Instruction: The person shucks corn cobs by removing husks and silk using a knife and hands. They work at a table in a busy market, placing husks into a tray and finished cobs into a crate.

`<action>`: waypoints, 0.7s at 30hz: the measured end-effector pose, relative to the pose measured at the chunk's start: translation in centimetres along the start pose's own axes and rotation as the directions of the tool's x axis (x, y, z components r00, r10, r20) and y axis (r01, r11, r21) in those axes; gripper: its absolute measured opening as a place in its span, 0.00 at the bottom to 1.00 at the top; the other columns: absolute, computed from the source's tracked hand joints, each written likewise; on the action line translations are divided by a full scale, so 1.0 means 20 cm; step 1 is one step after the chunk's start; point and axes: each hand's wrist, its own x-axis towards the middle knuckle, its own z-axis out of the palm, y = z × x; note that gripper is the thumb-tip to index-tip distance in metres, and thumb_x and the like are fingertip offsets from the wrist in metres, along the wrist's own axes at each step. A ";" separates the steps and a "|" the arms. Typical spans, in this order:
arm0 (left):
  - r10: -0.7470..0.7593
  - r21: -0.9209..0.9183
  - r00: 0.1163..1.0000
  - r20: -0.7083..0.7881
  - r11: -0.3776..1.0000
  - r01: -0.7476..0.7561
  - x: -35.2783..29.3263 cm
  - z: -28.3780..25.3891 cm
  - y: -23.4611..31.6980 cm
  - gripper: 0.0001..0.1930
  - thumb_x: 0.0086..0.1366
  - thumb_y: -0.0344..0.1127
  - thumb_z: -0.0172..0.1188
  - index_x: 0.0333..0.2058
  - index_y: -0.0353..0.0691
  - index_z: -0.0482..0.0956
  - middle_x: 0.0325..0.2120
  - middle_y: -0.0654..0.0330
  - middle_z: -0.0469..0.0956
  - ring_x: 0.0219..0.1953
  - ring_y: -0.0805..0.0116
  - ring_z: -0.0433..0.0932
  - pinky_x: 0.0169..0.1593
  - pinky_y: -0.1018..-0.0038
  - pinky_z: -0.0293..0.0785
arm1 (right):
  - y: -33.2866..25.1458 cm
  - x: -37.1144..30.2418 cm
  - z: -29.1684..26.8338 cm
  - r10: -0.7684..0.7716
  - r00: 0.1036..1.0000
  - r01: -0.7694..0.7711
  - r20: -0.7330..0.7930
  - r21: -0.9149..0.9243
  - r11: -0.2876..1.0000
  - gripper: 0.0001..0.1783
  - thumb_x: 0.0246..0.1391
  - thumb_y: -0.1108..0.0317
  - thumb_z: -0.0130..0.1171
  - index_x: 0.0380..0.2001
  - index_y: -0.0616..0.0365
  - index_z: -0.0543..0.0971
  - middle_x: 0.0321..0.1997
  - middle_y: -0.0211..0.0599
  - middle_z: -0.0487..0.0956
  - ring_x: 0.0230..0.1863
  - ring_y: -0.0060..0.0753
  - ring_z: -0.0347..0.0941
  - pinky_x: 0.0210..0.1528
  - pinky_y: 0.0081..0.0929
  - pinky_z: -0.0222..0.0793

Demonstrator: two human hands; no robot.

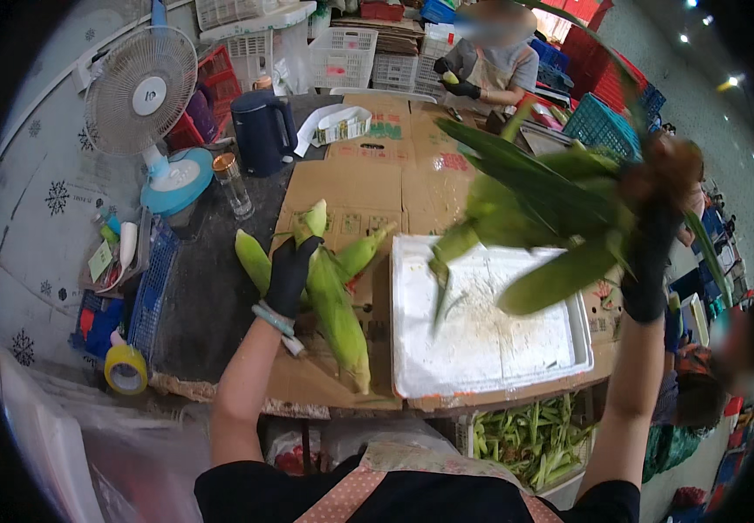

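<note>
I see green-husked corn ears [336, 301] clustered left of centre, blurred corn husks [560, 187] aloft at upper right.

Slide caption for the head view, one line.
Gloved left hand grips corn; gloved right hand holds husks near a white tray.

My left hand [291, 272] and right hand [655, 234] are both in close-fitting black gloves [644, 295]. A pale blue-grey band [274, 319] circles my left wrist. My forearms [249, 373] are bare below the short sleeves [227, 490] of my black top. Over it I wear an apron [438, 459], pale and patterned along its upper edge, with dusty-pink straps [343, 499] scattered with light dots.
</note>
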 end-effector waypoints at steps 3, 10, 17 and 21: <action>0.019 0.232 0.995 0.098 0.972 -0.041 0.30 0.02 -0.10 0.20 0.55 0.45 0.57 0.35 0.30 0.75 0.25 0.59 0.77 0.27 0.71 0.73 0.31 0.73 0.67 | -0.09 0.13 0.62 -0.111 0.989 0.095 0.101 0.152 0.984 0.15 0.48 0.70 0.56 0.41 0.60 0.70 0.41 0.40 0.70 0.44 0.35 0.66 0.47 0.30 0.65; -0.062 -0.131 0.995 0.084 0.989 0.072 0.67 -0.22 -0.71 0.20 0.63 0.46 0.45 0.50 0.42 0.67 0.49 0.59 0.66 0.47 0.68 0.68 0.42 0.73 0.66 | -0.44 -0.67 1.52 -0.463 0.694 -0.016 0.551 0.655 0.756 0.18 0.41 0.73 0.51 0.40 0.63 0.71 0.38 0.48 0.71 0.44 0.54 0.64 0.48 0.39 0.62; -0.183 -0.112 0.975 0.127 0.974 0.197 0.42 -0.26 -0.49 0.19 0.63 0.36 0.49 0.50 0.34 0.66 0.50 0.57 0.65 0.50 0.69 0.65 0.52 0.74 0.62 | -0.67 -1.21 1.60 -0.646 0.497 0.368 0.579 0.534 0.761 0.13 0.37 0.70 0.52 0.31 0.58 0.75 0.40 0.41 0.71 0.49 0.42 0.64 0.60 0.42 0.52; -0.081 -0.131 0.953 0.293 0.984 0.124 0.40 -0.14 -0.21 0.25 0.65 0.40 0.45 0.58 0.37 0.53 0.55 0.56 0.57 0.55 0.64 0.59 0.56 0.72 0.59 | -0.62 -1.25 1.54 -0.588 0.578 0.314 0.566 0.511 0.800 0.13 0.39 0.70 0.51 0.33 0.58 0.75 0.47 0.43 0.69 0.54 0.46 0.61 0.60 0.44 0.51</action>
